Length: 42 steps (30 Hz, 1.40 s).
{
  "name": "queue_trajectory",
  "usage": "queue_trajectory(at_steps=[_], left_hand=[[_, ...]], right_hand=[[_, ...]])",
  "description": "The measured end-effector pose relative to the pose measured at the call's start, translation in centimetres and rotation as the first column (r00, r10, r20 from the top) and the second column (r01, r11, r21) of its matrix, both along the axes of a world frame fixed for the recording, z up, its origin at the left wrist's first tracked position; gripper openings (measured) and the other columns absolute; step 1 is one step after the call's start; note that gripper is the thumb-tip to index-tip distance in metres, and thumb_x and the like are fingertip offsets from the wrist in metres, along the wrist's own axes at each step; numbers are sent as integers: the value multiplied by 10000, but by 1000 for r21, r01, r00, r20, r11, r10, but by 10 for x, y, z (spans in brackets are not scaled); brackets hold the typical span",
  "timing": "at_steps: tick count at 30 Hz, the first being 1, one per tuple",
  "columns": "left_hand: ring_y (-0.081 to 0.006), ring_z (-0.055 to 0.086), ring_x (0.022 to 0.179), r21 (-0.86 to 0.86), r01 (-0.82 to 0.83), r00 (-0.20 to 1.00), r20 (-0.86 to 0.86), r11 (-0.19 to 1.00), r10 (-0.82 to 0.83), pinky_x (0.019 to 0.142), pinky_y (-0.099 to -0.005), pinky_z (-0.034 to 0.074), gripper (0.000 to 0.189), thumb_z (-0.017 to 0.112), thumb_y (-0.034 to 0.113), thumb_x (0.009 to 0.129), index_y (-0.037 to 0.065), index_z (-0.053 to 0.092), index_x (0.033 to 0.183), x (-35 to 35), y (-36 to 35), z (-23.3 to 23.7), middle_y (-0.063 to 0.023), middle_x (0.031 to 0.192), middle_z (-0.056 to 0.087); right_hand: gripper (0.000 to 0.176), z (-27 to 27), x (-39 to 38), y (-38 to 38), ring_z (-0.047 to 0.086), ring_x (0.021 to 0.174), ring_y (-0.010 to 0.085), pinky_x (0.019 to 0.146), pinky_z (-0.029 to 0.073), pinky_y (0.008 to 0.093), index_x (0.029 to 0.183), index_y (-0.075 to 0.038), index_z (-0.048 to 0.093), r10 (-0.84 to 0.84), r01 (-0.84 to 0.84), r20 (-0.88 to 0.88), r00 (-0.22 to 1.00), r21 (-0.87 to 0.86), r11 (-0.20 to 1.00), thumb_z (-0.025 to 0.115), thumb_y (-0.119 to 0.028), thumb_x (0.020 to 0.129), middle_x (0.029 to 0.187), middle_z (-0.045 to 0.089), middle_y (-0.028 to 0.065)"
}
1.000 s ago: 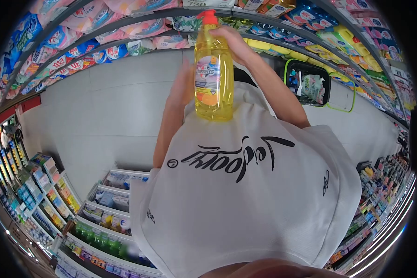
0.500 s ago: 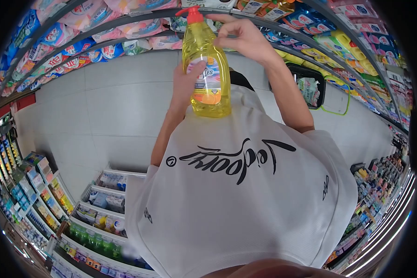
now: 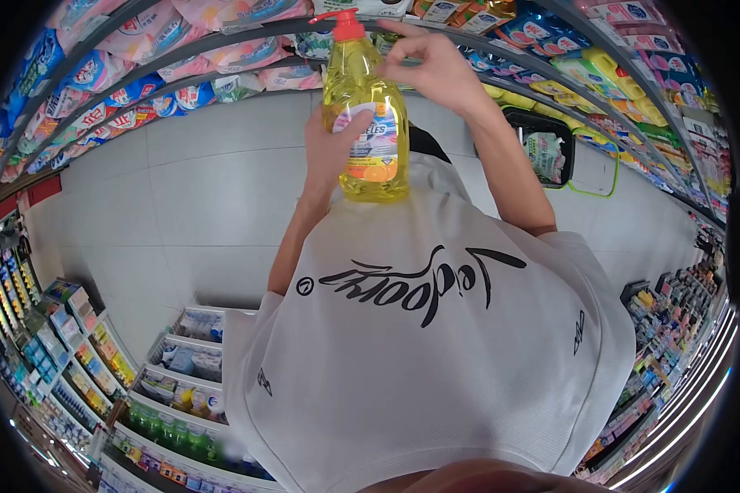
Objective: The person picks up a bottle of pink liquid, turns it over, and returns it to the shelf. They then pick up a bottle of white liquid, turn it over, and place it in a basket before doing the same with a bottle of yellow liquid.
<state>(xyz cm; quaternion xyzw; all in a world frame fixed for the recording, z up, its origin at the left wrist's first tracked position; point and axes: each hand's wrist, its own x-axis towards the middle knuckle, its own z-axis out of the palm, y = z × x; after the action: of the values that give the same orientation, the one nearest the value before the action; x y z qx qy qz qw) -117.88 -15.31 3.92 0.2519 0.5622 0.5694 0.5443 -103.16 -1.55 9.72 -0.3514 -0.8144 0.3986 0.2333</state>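
Observation:
A clear bottle of yellow liquid point(image 3: 386, 168) with a red pump top point(image 3: 348, 26) and a colourful label stands upright in front of my chest. My left hand point(image 3: 330, 144) is wrapped round its left side, with the thumb across the label. On the right, my right hand point(image 3: 436, 70) is beside the bottle's neck and shoulder. Its index finger stretches toward the pump, the other fingers are bent, and the thumb tip is at the bottle's shoulder. I see nothing held between those fingers.
Curved shelves point(image 3: 279, 29) of packaged products run along the top. A black basket point(image 3: 569, 148) with a green handle and a light package inside sits on the tiled floor point(image 3: 197, 189) at the upper right. More stocked shelves point(image 3: 160, 370) are at the lower left and right.
The bottle is turned slightly, and its pump spout points further left. My right hand has shifted a little, with its index finger lifted and farther from the pump. My left hand still holds the bottle.

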Motion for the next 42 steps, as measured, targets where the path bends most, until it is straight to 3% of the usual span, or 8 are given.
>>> queue_trajectory(at_steps=[7, 10, 12, 18, 28, 37, 39, 42], left_hand=[[-112, 642, 760, -13, -21, 999, 37, 1000, 22, 663, -263, 528, 340, 730, 131, 816, -26, 595, 1085, 0, 0, -3, -81, 932, 675], [-123, 653, 758, -105, 12, 992, 126, 994, 2, 659, -272, 542, 334, 697, 209, 857, -8, 596, 1090, -3, 0, -6, -76, 913, 669], [-140, 670, 755, -151, 85, 883, 468, 985, -4, 661, -279, 558, 361, 636, 330, 898, 27, 604, 1092, -4, 1, -9, -61, 908, 668], [-218, 658, 660, -379, 223, 594, 784, 898, 183, 584, -327, 560, 567, 513, 608, 881, 91, 613, 1091, -5, -4, 11, -107, 823, 649], [-228, 639, 632, -408, 184, 664, 722, 894, 193, 570, -343, 553, 611, 555, 662, 823, 101, 627, 1054, -12, -12, 4, -108, 818, 653], [-147, 667, 773, -267, 140, 689, 718, 954, 100, 685, -307, 566, 454, 584, 458, 902, 82, 564, 1155, -7, -18, 2, -49, 940, 662], [-139, 663, 795, -263, 189, 725, 688, 946, 46, 715, -296, 556, 426, 571, 435, 919, 92, 562, 1172, -8, -20, 7, -42, 967, 661], [-132, 659, 810, -267, 183, 748, 662, 946, 42, 727, -291, 549, 433, 564, 429, 926, 88, 554, 1193, -7, -22, 8, -42, 974, 659]], right_hand=[[195, 10, 2, 1, 572, 1140, 172, 978, 448, 339, 942, -19, 642, -163, 129, -210, 964, -166, 978, 721, -138, 810, 1210, 611, 133], [218, 8, -2, 3, 634, 927, 170, 860, 493, 307, 754, 14, 666, -207, 80, -275, 939, -410, 909, 737, -189, 791, 1066, 674, 109], [114, 5, -2, 5, 619, 933, 114, 857, 490, 270, 803, -6, 629, -137, 59, -193, 972, -359, 931, 684, -96, 845, 1116, 644, 88], [115, -4, -1, 12, 607, 907, 98, 828, 490, 250, 779, -6, 607, -83, 15, -195, 977, -329, 944, 699, -57, 824, 996, 660, 55], [260, -19, -1, 28, 593, 855, 84, 839, 478, 257, 1015, -25, 581, -2, -44, -160, 987, -289, 956, 683, 4, 778, 833, 618, 0], [429, -18, -25, 37, 568, 801, 68, 856, 430, 260, 1229, -29, 552, 203, -207, -43, 978, -281, 937, 635, -15, 809, 756, 576, -18], [674, -27, -34, 54, 587, 771, 129, 683, 486, 263, 1358, 14, 401, 325, -333, -79, 942, -323, 886, 677, -22, 744, 1217, 587, 181], [633, -16, -46, 63, 587, 767, 135, 662, 489, 287, 1317, 44, 437, 419, -372, 8, 908, -446, 814, 688, -29, 741, 1127, 605, 194]])
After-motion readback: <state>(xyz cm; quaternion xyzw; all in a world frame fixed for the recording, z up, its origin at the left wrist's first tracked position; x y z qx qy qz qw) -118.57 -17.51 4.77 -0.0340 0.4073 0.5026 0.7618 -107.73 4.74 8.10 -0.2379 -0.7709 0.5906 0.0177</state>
